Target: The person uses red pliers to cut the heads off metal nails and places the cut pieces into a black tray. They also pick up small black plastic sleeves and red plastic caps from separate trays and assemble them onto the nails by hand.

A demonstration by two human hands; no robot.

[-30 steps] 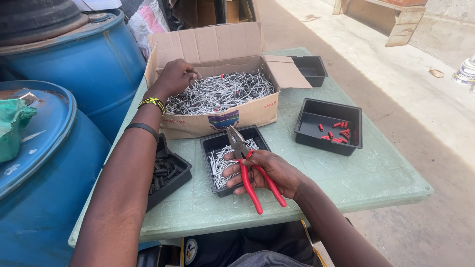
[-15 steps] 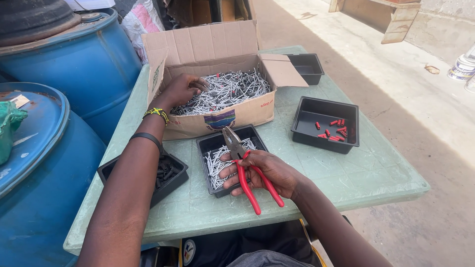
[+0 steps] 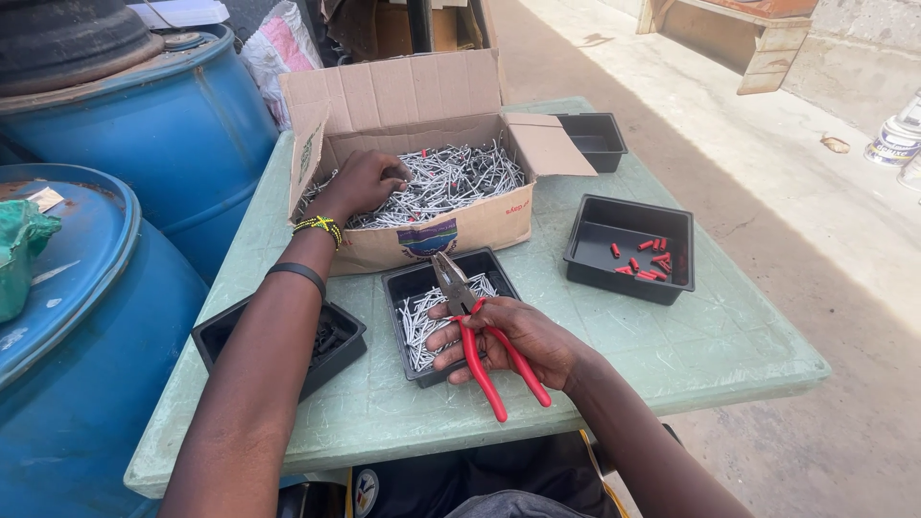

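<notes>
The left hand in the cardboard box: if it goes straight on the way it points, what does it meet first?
The left hand already lies on the heap of silver metal pieces; going on, it would probably push through them toward the far wall of the cardboard box.

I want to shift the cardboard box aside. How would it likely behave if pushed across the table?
The cardboard box is heaped with metal pins, so it is probably heavy and would drag rather than glide. Its walls look thin and may buckle. The open flaps would likely flop. The left hand rests inside it.
</notes>
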